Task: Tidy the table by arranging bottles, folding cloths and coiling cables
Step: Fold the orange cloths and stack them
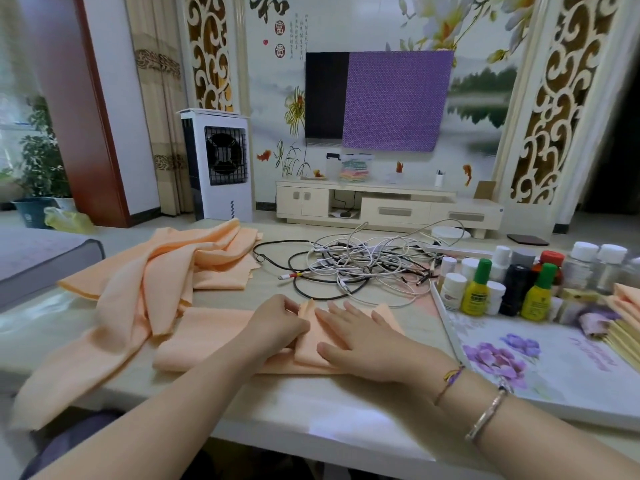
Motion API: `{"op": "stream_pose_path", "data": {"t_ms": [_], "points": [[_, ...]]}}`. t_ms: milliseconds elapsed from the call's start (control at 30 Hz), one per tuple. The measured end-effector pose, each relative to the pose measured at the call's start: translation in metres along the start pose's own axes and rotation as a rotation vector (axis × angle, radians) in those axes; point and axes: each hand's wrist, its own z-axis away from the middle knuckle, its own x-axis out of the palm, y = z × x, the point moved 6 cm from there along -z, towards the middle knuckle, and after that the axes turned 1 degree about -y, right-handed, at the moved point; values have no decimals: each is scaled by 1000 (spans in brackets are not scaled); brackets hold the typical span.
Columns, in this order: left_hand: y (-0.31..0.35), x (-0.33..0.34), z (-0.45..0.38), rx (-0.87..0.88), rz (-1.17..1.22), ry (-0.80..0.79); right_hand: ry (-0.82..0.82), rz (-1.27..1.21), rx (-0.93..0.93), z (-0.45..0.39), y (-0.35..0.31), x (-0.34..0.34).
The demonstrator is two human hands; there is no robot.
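A peach cloth [207, 337] lies partly folded on the table in front of me. My left hand [273, 325] pinches a raised fold of it near the middle. My right hand [360, 341] lies flat on the cloth's right part, fingers straight, pressing it down. Several more peach cloths [162, 271] lie crumpled in a heap to the left, one hanging over the table's front edge. A tangle of black and white cables [360, 265] sits behind the cloth. Several small bottles [502, 285] stand grouped at the right.
A floral tray [554, 368] at the right holds the bottles and a stack of folded peach cloths [627, 313] at the frame's edge. The table's front edge [311, 434] runs below my forearms. A grey cushion [41, 258] lies far left.
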Motion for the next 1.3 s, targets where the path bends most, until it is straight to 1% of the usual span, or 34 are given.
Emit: {"op": "stream_pose_path", "data": {"t_ms": [33, 67, 133, 167, 200, 267, 333, 400, 533, 633, 700, 733, 800, 867, 933, 1000, 1033, 1100, 1133, 1167, 1200, 1233, 1267, 1300], "points": [[-1, -8, 1, 14, 10, 31, -19, -4, 5, -1, -1, -2], [-1, -18, 1, 61, -54, 85, -34, -18, 14, -2, -2, -4], [-1, -48, 6, 166, -395, 237, -53, -41, 24, -4, -7, -5], [-2, -63, 10, 187, -578, 311, -52, -36, 24, -5, -9, -5], [-5, -76, 13, 166, -734, 356, -47, -23, 21, -5, -10, -4], [-18, -98, 18, 17, -906, 369, -30, -1, 8, -4, -14, -1], [-32, -113, 21, -117, -918, 363, -11, 9, -8, -4, -17, 2], [-42, -119, 19, -168, -910, 365, 3, 8, -20, -4, -17, 5], [-55, -122, 11, -187, -826, 340, 12, 33, -42, -5, -17, 8], [-60, -122, 8, -223, -763, 273, 13, 56, -50, -7, -16, 11], [-58, -121, 10, -258, -760, 227, 6, 66, -50, -7, -15, 12], [-54, -120, 13, -261, -764, 213, -2, 71, -48, -8, -15, 12], [-39, -117, 22, -203, -719, 210, -10, 79, -48, -7, -16, 12], [-17, -114, 34, -124, -541, 234, -24, 82, -49, -7, -15, 13], [5, -113, 41, -104, -213, 225, -21, 72, -49, -7, -15, 13], [24, -104, 41, -138, 155, 145, -16, 72, -48, -7, -15, 13], [31, -97, 40, -154, 268, 105, -6, 74, -51, -5, -17, 11], [48, -76, 39, -145, 359, 42, -13, 40, -62, -7, -16, 12], [56, -63, 39, -130, 362, 8, -3, -44, -77, -8, -15, 10], [62, -49, 37, -109, 355, -31, 39, -191, -93, -10, -13, 5], [66, -34, 35, -85, 347, -75, 130, -386, -107, -12, -8, -4], [70, -19, 33, -59, 338, -132, 252, -593, -79, -11, 0, -18], [73, -4, 32, -35, 320, -184, 369, -804, -13, -8, 13, -32], [75, 9, 32, -16, 297, -229, 450, -1001, 83, -3, 27, -43]]}}
